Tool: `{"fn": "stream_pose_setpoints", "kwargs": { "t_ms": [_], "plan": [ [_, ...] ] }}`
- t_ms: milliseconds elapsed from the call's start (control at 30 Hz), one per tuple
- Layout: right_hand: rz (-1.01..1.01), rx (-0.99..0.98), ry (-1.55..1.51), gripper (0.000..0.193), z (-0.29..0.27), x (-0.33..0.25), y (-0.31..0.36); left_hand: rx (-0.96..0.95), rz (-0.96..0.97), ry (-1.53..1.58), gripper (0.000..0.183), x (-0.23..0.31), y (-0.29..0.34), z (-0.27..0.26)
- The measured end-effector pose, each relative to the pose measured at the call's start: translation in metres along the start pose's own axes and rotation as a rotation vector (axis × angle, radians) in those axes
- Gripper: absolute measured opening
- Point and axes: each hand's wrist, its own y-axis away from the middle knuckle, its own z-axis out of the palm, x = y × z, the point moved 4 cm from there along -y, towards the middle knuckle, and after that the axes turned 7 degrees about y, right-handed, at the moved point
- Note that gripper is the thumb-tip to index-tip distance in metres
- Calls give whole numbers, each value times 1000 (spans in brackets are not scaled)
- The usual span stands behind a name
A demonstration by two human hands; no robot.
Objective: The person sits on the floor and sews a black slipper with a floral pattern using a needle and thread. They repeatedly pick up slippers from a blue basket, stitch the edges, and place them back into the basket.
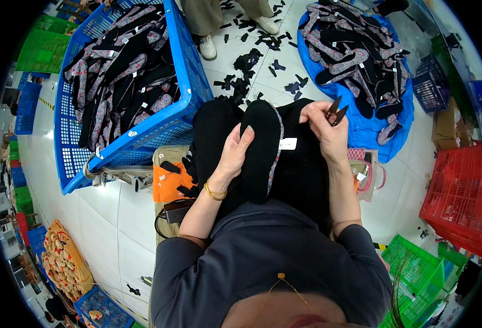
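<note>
My left hand (233,152) is closed on a black fabric slipper (261,147), its thumb lying across the dark sole. The slipper stands lengthwise over my lap, with a floral edge and a white tag (288,144) sticking out on its right side. To the right of it and apart from it, my right hand (323,127) grips a pair of dark thread snips (336,112). The blades point up and away from the slipper, and they are spread apart. My right thumb and forefinger are bent close together; whether anything is between them cannot be made out.
A blue basket (183,98) piled with similar slippers stands front left. More lie on a blue sheet (399,136) at front right. Black scraps (246,63) litter the floor near another person's shoes (208,48). An orange cloth (164,183) is at my left; a red crate (459,199) stands right.
</note>
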Motion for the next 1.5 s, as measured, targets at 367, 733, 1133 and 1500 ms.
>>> {"fn": "stream_pose_setpoints", "kwargs": {
  "t_ms": [367, 733, 1133, 1500],
  "plan": [
    [172, -157, 47, 22, 30, 0, 16, -16, -128, 144, 54, -3, 2, 1],
    [42, -157, -93, 19, 34, 5, 1, 28, -118, 39, 50, -8, -2, 4],
    [-215, 40, 528, 29, -2, -10, -4, 83, -148, 81, 38, -12, -3, 1],
    [-300, -89, 592, 22, 16, 1, 28, 41, -225, 155, 40, -14, -5, 13]
  ]
}}
